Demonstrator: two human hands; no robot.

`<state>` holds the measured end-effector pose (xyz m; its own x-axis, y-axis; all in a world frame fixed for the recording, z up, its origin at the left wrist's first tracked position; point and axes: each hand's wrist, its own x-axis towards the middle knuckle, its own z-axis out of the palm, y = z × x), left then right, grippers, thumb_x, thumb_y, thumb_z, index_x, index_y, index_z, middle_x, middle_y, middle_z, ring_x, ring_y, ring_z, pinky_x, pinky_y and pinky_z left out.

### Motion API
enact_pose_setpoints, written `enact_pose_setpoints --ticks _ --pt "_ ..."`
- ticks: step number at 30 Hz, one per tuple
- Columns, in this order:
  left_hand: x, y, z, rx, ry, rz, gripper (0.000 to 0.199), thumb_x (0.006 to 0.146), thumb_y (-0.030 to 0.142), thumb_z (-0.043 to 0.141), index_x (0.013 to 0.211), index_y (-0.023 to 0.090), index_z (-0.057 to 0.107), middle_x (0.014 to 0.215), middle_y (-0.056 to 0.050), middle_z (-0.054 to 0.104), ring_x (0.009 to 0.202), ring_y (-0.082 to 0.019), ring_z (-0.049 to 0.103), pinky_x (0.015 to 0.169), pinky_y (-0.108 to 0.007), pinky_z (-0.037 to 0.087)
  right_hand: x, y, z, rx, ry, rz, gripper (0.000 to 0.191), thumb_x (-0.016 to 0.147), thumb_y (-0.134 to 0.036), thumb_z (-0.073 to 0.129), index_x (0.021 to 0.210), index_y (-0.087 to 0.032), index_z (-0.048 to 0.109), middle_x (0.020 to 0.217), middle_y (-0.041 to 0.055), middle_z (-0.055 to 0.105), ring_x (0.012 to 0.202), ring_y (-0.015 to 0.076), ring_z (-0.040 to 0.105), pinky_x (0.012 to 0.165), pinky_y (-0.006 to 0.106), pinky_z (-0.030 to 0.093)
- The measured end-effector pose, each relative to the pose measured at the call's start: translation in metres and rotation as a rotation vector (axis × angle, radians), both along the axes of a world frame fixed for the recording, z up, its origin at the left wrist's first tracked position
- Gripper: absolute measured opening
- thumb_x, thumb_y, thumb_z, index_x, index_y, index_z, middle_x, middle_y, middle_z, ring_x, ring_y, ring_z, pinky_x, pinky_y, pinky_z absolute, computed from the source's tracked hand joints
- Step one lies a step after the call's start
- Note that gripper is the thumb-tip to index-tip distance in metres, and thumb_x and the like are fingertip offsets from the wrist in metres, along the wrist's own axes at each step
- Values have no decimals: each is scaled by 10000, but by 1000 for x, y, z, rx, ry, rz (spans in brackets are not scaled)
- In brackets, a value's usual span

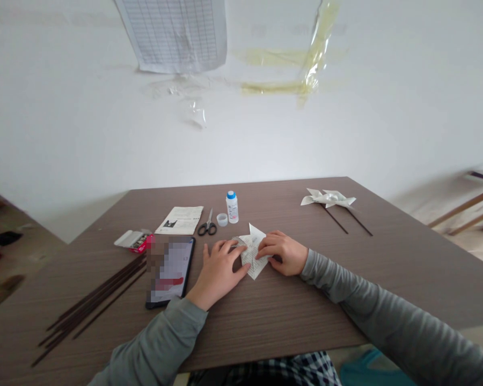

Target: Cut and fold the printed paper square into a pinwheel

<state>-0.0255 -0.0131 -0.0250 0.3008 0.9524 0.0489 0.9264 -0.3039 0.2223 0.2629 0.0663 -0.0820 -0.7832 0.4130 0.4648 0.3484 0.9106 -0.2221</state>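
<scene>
A printed paper pinwheel point(254, 267) lies between my hands on the table, its pointed corners sticking out at the top and bottom. From the left, my left hand point(221, 268) holds it with thumb and fingertips at its edge, the other fingers spread. My right hand point(282, 253) is closed, pinching the paper's right side near the middle; the exact spot under its fingertips is hidden. Just beyond stand a white glue bottle point(232, 208) with a blue top and a small translucent cap point(222, 219). Black-handled scissors point(207, 228) lie beside them.
A phone point(171, 271) lies left of my left hand, near several dark sticks point(92, 300). Behind are an opened red-and-white box point(136, 241) and printed paper sheets point(180, 220). Two pinwheels point(328, 198) on sticks lie at the back right. A wall point(185, 155) borders the table.
</scene>
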Motion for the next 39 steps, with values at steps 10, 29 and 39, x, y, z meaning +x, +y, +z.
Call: enact_pose_setpoints --ticks 10,29,39 --pt "-4 2 -6 34 -31 -6 514 1181 395 880 1695 377 891 1797 -145 834 1738 -508 678 1510 -947 427 -6 -8 2 -91 -23 -109 383 1063 -393 1054 1416 -287 952 1300 115 950 1228 350 893 1163 521 657" --pt "-21 11 -2 40 -45 9 474 1140 430 914 1610 370 921 1792 -124 853 1766 -529 656 1514 -916 413 -5 -11 6 -74 -16 -123 574 932 -23 751 1396 -300 945 1337 83 991 1272 313 925 1302 530 650" --pt "-20 9 1 32 -31 6 439 1151 463 904 1577 357 925 1749 -145 855 1730 -518 661 1508 -920 404 -4 -7 0 -99 62 -118 121 1229 -260 845 1222 -300 960 1190 68 993 1137 295 944 1216 495 693"
